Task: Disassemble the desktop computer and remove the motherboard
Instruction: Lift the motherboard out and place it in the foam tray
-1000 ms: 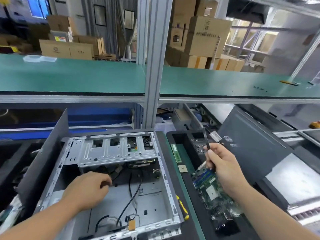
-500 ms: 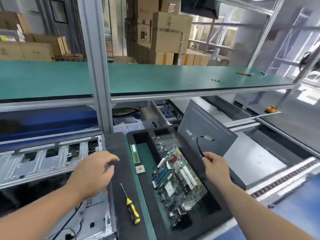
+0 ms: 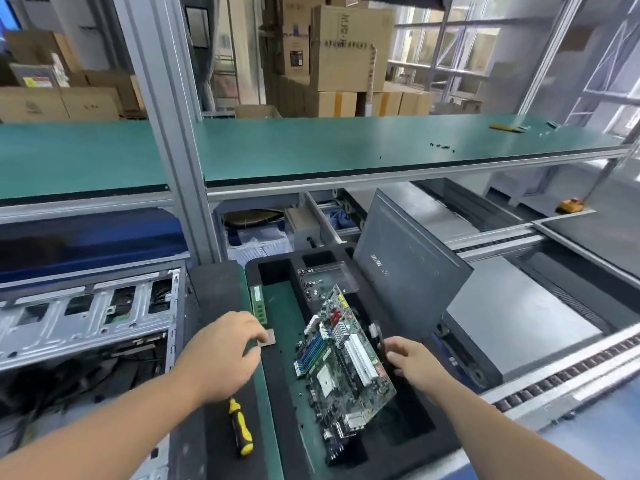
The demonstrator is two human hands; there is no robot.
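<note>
The green motherboard [image 3: 343,362] lies tilted in a black foam tray [image 3: 426,445], out of the case. The open metal computer case [image 3: 86,317] sits at the left with loose black cables inside. My left hand [image 3: 221,355] hovers over the tray's left edge with relaxed fingers just above a small square chip [image 3: 269,338], holding nothing. My right hand [image 3: 412,365] is at the motherboard's right edge and pinches a short black cable [image 3: 379,337] with a grey connector; the grip is blurred.
A yellow-and-black screwdriver [image 3: 240,433] lies on the foam pad below my left hand. A green memory stick [image 3: 258,301] and a clear dish of screws [image 3: 322,275] sit in the tray. The grey side panel [image 3: 408,271] leans behind. A roller conveyor [image 3: 554,382] runs on the right.
The view swung right from the case to the tray. My left hand left the case and came over the tray's left edge. My right hand lowered the cable beside the motherboard.
</note>
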